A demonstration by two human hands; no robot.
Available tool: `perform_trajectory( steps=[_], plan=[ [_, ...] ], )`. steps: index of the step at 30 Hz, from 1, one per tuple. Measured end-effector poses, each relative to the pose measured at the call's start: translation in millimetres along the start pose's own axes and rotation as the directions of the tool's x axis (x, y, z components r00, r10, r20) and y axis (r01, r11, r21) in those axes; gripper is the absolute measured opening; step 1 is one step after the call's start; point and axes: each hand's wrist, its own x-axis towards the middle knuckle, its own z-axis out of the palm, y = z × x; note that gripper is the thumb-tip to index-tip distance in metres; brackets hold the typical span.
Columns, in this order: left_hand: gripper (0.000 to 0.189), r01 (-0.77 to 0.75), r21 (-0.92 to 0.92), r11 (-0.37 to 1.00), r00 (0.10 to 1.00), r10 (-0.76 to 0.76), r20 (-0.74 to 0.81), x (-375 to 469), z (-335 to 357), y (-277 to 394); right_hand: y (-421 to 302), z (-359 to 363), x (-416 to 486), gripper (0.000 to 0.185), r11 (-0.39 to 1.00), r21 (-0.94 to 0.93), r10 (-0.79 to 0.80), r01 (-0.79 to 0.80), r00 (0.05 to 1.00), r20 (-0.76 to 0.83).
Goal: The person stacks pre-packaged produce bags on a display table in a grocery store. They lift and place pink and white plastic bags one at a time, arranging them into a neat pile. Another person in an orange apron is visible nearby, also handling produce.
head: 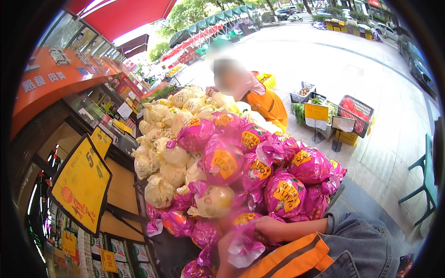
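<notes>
At the bottom of the head view, a pink-wrapped pomelo (245, 218) lies between my two hands, its gathered clear-and-pink plastic tail towards me. My right hand (265, 227), below a rolled denim cuff, grips it at the wrapper's neck. My left hand (225, 248) holds it from the other side; its fingers are partly hidden and blurred. Pink-bagged pomelos with orange labels (286, 195) are heaped just beyond my right hand. A cream-bagged pomelo (215, 201) rests just past the one I hold. More pink bags (205, 232) lie beside my left hand.
Cream-bagged pomelos (167, 153) fill the stall's far left. Behind the heap a person in an orange apron (267, 104) bends over it. A yellow price board (81, 184) juts in at left. Vegetable crates (354, 114) stand on the pavement, and a green stool (426, 177) at right.
</notes>
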Motion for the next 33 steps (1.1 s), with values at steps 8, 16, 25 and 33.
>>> perform_trajectory(
  steps=[8, 16, 25, 33],
  plan=[
    [0.022, 0.158, -0.486, 0.860, 0.960, -0.249, -0.128, 4, 5, -54, -19, -11, -7, 0.017, 0.314, -0.723, -0.683, 0.616, 0.675, 0.278],
    [0.022, 0.523, -0.470, 0.711, 0.841, -0.520, 0.149, 8, -22, -89, -13, -6, 10, 0.013, 0.158, -0.578, -0.818, 0.801, 0.434, 0.377],
    [0.022, 0.445, -0.461, 0.768, 0.896, -0.371, 0.245, 14, -17, -70, 2, -12, 35, 0.016, 0.392, -0.405, -0.801, 0.826, 0.523, 0.291],
    [0.017, 0.424, -0.823, 0.377, 0.814, -0.558, 0.164, 8, 2, -85, -13, -26, 1, 0.031, 0.158, -0.624, -0.754, 0.766, 0.501, 0.424]
  ],
)
